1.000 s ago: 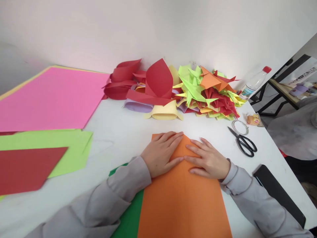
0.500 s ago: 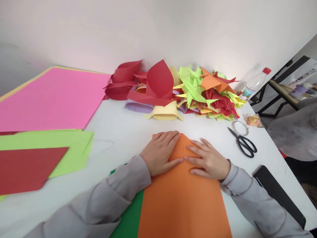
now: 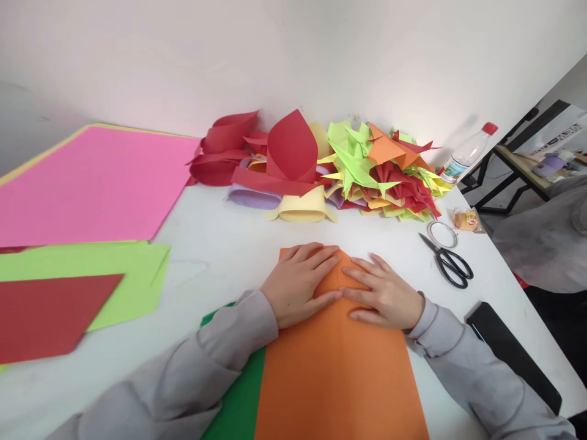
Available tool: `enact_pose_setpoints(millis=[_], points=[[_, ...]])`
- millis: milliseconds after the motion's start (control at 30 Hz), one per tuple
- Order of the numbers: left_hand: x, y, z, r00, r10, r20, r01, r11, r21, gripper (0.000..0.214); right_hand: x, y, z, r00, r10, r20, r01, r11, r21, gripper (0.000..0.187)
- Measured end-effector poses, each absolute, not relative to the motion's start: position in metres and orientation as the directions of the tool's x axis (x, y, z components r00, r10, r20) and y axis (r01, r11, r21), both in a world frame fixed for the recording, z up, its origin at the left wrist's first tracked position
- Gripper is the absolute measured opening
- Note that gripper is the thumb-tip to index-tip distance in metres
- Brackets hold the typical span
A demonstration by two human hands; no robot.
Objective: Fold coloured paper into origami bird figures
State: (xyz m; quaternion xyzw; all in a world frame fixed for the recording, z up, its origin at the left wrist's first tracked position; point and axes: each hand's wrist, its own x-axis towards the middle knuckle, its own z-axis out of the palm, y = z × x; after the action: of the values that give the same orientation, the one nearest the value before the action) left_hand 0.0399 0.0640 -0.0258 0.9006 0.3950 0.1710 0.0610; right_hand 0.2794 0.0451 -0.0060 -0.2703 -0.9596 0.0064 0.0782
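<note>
An orange sheet of paper (image 3: 334,373) lies in front of me, its far right corner folded over towards the middle. Flat on the sheet's far left part rests my left hand (image 3: 300,284), fingers stretched out and covering that corner. My right hand (image 3: 387,293) lies on the folded right side with its fingers spread. The fingertips of both hands nearly meet near a crease down the middle. Under the orange sheet, a green sheet of paper (image 3: 243,397) sticks out on the left, partly hidden by my left sleeve.
Black-handled scissors (image 3: 452,266), a roll of tape (image 3: 443,234) and a black phone-like slab (image 3: 513,354) lie to the right. Folded paper shapes (image 3: 389,171) pile up by the wall, beside a bottle (image 3: 468,153). Pink paper (image 3: 101,189) and red paper (image 3: 55,315) lie left. Another person's sleeve (image 3: 541,238) shows at right.
My left hand's fingers have shifted slightly to the right along the far edge of the orange paper. The right hand stays about where it was. The camera view has moved a little.
</note>
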Motion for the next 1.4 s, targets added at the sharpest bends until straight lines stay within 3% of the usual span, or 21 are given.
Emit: enact_pose_setpoints(millis=[600, 1167, 1400], points=[[0.0448, 0.0607, -0.0288, 0.587, 0.771, 0.249, 0.715, -0.637, 0.288, 0.06, 0.2797, 0.0457, -0.006, -0.836, 0.532, 0.136, 0.526, 0.847, -0.078, 0.042], [0.0449, 0.0602, -0.0273, 0.593, 0.769, 0.236, 0.732, -0.638, 0.24, 0.062, 0.2809, 0.0453, -0.0079, -0.824, 0.551, 0.129, 0.539, 0.834, -0.121, 0.042], [0.0471, 0.06, -0.0225, 0.613, 0.758, 0.222, 0.73, -0.651, 0.209, 0.063, 0.2758, 0.0476, -0.0008, -0.763, 0.636, 0.116, 0.621, 0.77, -0.143, 0.067]])
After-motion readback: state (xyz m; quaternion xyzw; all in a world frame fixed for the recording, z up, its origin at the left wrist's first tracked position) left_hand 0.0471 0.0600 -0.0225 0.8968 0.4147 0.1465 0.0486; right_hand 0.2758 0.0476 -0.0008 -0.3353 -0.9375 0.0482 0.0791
